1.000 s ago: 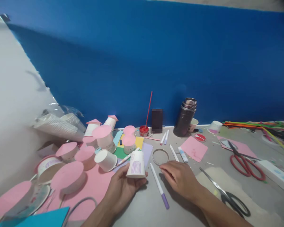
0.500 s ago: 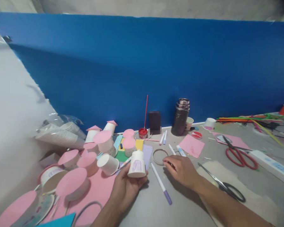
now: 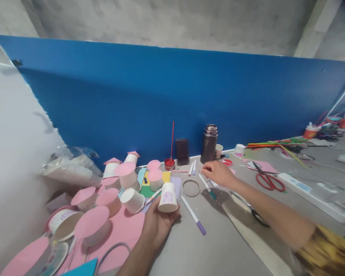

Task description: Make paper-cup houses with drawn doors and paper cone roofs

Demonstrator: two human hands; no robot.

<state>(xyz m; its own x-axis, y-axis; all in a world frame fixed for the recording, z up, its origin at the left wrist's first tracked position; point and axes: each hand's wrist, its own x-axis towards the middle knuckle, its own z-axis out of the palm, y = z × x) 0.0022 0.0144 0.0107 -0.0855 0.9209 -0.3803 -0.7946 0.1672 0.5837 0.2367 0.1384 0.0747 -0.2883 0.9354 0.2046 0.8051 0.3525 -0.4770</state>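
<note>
My left hand (image 3: 156,226) is closed around an upturned white paper cup (image 3: 167,197) with a purple drawing on its side, held just above the grey table (image 3: 218,245). My right hand (image 3: 220,174) reaches out past it, over a white marker with a green tip (image 3: 207,187). Its fingers are drawn together near that marker's far end, and I cannot see whether they grip it. A purple-capped marker (image 3: 194,215) and a thin ring (image 3: 190,188) lie between my hands.
Pink-topped paper cups (image 3: 126,174) and pink paper (image 3: 123,230) crowd the left. A stack of cups in plastic (image 3: 70,172) lies behind them. By the blue wall stand a red paint pot (image 3: 169,164) and a steel flask (image 3: 209,143). Red scissors (image 3: 268,180) and black scissors (image 3: 251,210) lie on the right.
My right hand has lifted off the table beside the ring and reached farther back over the markers. The left hand keeps hold of the cup. The camera has tilted up.
</note>
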